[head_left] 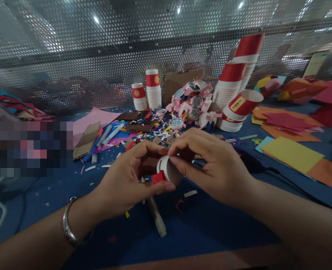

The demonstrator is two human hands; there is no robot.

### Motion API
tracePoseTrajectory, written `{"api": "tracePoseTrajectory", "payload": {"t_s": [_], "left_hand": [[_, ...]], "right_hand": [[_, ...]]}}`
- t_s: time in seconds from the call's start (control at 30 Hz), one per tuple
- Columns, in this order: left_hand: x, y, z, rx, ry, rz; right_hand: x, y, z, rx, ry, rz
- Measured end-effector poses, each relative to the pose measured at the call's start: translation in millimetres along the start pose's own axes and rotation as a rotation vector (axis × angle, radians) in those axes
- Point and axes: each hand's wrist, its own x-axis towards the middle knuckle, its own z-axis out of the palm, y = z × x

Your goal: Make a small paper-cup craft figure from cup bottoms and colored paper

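Between both hands is a small white cut-down paper cup piece [174, 171] with a red paper tab [158, 177] on its left side. My left hand [129, 174] grips it from the left, thumb below by the red tab and fingers curled above. My right hand [208, 165] pinches the piece's upper rim between thumb and fingers. Part of the piece is hidden by the fingers. Below my hands a pale marker-like stick [157, 217] lies on the blue table cover [211, 228].
Behind my hands rises a pile of small white cup pieces with pink tabs [194, 103]. Red-and-white paper cups [229, 84] stand stacked at right, shorter stacks [154, 90] further left. Coloured paper [292, 153] lies at right, scraps [149, 131] in the middle. A black cable [292, 183] runs right.
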Motion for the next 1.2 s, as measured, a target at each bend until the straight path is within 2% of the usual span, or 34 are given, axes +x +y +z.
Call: {"api": "tracePoseTrajectory", "payload": {"t_s": [0.23,0.5,0.7,0.83,0.97,1.2], "left_hand": [[0.8,-0.5,11.1,-0.088,0.042,0.025],[1.4,0.9,6.4,-0.105,0.043,-0.022],[3.0,8.1,5.1,-0.115,0.117,-0.058],[3.1,10.2,3.1,-0.158,0.123,-0.088],[3.5,9.8,2.0,-0.208,0.137,-0.079],[1.6,12.0,0.1,-0.240,0.018,-0.254]], "right_hand": [[-1.6,4.9,1.3,-0.033,-0.011,0.048],[1.3,7.2,2.3,-0.030,-0.019,0.073],[0.1,5.8,0.7,-0.018,-0.001,0.149],[0.6,5.7,-0.1,0.112,-0.030,0.276],[2.8,7.4,0.6,0.284,-0.046,0.330],[3.5,10.3,1.6,0.247,-0.059,0.374]]}}
